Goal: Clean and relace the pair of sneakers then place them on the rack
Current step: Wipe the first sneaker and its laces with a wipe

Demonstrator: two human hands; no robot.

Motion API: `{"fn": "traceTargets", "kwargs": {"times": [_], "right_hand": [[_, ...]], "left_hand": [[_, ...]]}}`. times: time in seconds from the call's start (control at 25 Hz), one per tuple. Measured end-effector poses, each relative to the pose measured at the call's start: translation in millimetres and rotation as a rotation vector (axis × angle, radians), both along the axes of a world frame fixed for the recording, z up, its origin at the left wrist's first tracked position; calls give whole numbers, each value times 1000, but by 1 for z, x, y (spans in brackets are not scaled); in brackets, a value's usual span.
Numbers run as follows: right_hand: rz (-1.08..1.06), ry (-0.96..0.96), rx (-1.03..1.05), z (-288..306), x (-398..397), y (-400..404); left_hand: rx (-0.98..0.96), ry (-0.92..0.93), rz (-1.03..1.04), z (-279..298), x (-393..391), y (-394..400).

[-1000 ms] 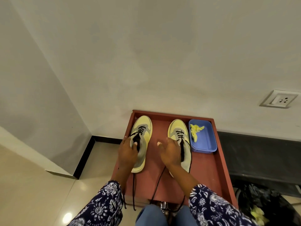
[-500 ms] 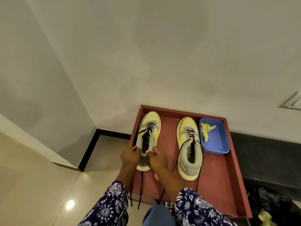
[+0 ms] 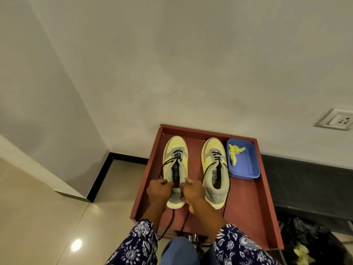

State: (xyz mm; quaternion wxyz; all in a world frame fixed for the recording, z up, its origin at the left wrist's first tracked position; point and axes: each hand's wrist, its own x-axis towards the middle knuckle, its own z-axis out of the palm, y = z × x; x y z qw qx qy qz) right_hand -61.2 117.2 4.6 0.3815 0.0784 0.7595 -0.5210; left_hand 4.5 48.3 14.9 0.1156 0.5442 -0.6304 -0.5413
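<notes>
beside the right sneaker [image 3: 215, 173], blue tub [image 3: 246, 169] with yellow cloth [image 3: 234, 153]; left hand [image 3: 159, 191] and right hand [image 3: 192, 192] each clamped on left sneaker [image 3: 174, 155] laces [image 3: 166, 163]

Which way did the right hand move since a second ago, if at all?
Yes. The right hand left the right sneaker and crossed left to the left sneaker, its grip now at the collar; judged against the blue tub, it moved away.
</notes>
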Motion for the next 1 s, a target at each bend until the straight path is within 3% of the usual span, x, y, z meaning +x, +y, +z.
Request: {"fn": "traceTargets", "kwargs": {"times": [0.52,0.68,0.88,1.0], "right_hand": [[42,-30,-12,-2,-5,30],[129,45,-21,2,-17,35],[125,145,-116,18,-60,40],[78,259,-56,20,-92,53]], "left_hand": [[16,-118,-18,10,-6,28],[-165,-169,-81,14,-23,26],[-356,-25,-197,33,-65,37],[-411,19,-310,38,-96,48]]}}
